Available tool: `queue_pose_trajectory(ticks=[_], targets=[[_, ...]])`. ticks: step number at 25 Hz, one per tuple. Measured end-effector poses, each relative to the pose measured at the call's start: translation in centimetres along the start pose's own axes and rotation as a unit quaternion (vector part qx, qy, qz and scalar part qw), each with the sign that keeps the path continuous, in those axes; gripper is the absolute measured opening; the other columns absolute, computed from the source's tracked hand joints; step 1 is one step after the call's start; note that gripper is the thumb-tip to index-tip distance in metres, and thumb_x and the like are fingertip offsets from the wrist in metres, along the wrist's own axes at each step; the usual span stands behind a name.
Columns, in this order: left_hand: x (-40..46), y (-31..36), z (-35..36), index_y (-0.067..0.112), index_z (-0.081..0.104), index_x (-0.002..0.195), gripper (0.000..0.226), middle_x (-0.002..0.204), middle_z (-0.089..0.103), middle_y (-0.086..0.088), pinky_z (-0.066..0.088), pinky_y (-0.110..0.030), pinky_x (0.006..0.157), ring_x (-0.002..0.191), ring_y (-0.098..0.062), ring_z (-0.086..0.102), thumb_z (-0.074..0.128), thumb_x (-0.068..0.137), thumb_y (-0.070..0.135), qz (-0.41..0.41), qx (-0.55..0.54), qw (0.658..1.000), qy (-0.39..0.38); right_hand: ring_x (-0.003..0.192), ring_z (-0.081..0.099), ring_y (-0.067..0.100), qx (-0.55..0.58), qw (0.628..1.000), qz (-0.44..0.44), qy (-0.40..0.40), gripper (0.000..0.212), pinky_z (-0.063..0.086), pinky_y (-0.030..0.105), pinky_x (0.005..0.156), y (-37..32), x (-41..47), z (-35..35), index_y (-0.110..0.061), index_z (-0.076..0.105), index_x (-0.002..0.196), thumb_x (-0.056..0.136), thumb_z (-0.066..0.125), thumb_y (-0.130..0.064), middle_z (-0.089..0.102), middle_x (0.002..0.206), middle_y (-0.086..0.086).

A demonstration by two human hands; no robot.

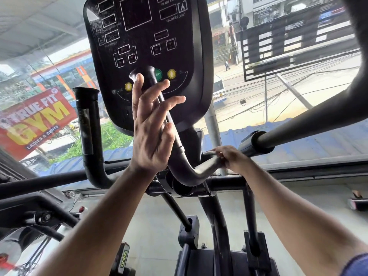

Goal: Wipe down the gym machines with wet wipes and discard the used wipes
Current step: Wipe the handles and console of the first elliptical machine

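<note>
A black gym machine fills the head view, with its console (147, 42) up top and a curved black handlebar (179, 156) rising in front of it. My left hand (151, 126) is raised beside the upright part of that bar, fingers spread and straight, holding nothing. My right hand (229, 157) grips the lower bend of the same bar, fingers curled over it. No wet wipe shows in either hand; whether one lies under the right fingers is hidden.
A second upright handle (87, 120) stands to the left and a thick moving arm (298, 124) crosses at the right. A cross tube (49, 182) runs beneath. Behind is a large window with a gym banner (33, 120) and street. Grey floor (155, 236) lies below.
</note>
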State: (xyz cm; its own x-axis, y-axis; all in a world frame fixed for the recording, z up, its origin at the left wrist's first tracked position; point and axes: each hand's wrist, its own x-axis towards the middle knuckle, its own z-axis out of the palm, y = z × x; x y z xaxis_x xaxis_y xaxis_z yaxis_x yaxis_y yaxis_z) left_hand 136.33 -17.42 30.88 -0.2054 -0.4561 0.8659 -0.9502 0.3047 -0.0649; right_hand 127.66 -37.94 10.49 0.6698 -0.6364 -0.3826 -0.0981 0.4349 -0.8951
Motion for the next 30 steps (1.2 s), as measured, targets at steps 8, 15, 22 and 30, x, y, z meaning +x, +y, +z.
queue_pose_trajectory(ticks=[8,15,22,30], targets=[[-0.1,-0.3,-0.1,-0.001,0.071,0.119,0.051,0.147,0.046,-0.018,0.014,-0.075,0.118,0.157,-0.010,0.007,0.040,0.082,0.016,-0.002,-0.009,1.000,-0.003,0.085,0.070,0.014,0.069,0.987,-0.106,0.097,0.031,0.061,0.020,0.069,1.9,-5.2,1.0,-0.004,0.075,0.107,0.099,0.048,0.007,0.073,0.096,0.009],[0.1,0.0,-0.2,0.000,0.071,0.120,0.051,0.147,0.046,-0.019,0.015,-0.074,0.118,0.157,-0.012,0.008,0.037,0.087,0.021,-0.007,-0.008,1.000,0.002,0.086,0.066,-0.002,-0.225,0.855,-0.392,0.254,0.022,0.053,0.012,0.080,3.8,-14.3,4.6,-0.025,0.078,0.113,0.096,0.070,-0.015,0.074,0.104,-0.015],[-0.1,0.4,-0.2,-0.002,0.070,0.121,0.052,0.146,0.047,-0.021,0.016,-0.074,0.118,0.157,-0.012,0.010,0.035,0.090,0.021,-0.007,-0.004,1.000,0.000,0.076,0.075,0.012,-0.023,0.908,-0.401,0.120,0.025,0.063,0.029,0.070,2.0,-22.2,7.9,-0.019,0.080,0.105,0.096,0.066,0.000,0.077,0.100,-0.010],[-0.1,0.7,-0.3,-0.005,0.069,0.119,0.051,0.144,0.047,-0.020,0.016,-0.075,0.117,0.156,-0.006,0.010,0.035,0.089,0.018,-0.005,0.005,1.000,0.002,0.108,0.069,0.001,-0.192,0.816,-0.514,0.183,0.031,0.055,0.023,0.093,3.4,-18.9,6.2,-0.020,0.076,0.117,0.094,0.069,0.000,0.073,0.116,-0.015]])
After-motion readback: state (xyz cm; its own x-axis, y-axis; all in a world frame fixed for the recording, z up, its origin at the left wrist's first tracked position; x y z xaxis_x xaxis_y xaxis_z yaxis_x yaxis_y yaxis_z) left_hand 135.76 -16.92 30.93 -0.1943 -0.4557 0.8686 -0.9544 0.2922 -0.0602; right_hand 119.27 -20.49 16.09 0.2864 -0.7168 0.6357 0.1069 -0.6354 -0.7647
